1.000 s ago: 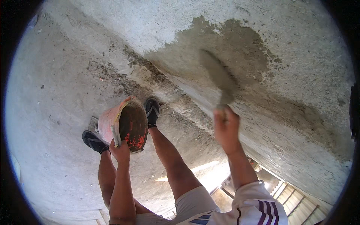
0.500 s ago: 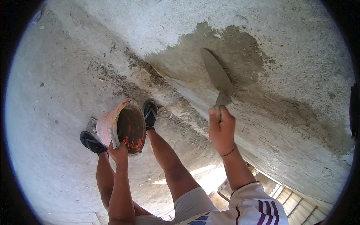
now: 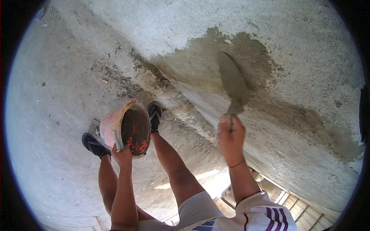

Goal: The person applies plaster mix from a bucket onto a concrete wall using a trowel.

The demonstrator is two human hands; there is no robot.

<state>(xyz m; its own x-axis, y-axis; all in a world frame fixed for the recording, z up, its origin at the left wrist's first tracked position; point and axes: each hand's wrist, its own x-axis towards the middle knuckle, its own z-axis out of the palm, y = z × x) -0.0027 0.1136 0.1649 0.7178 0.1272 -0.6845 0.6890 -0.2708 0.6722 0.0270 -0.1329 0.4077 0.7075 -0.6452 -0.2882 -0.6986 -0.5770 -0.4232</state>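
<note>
My left hand (image 3: 122, 156) is closed on the rim of a reddish bucket (image 3: 110, 122), by its pale handle piece. The bucket tilts toward me, and grey mortar coats its inside, with red patches showing through. In my right hand (image 3: 232, 140) is a trowel (image 3: 233, 80), gripped by its handle, which my fingers mostly cover. Its grey-smeared blade points up and away from me, in front of a dark damp patch of mortar (image 3: 254, 50) on the rough wall (image 3: 308, 46). Whether the blade touches the wall I cannot tell.
My sandalled feet stand on the concrete floor (image 3: 58, 111) on either side of the bucket. Crumbled debris (image 3: 119, 79) lies along the foot of the wall. A small greyish flat object (image 3: 94, 128) sits behind the bucket. Pale slatted panels (image 3: 304, 210) show at the lower right.
My right hand and the trowel have shifted a little to the right and slightly toward me. My left hand and the bucket have barely moved.
</note>
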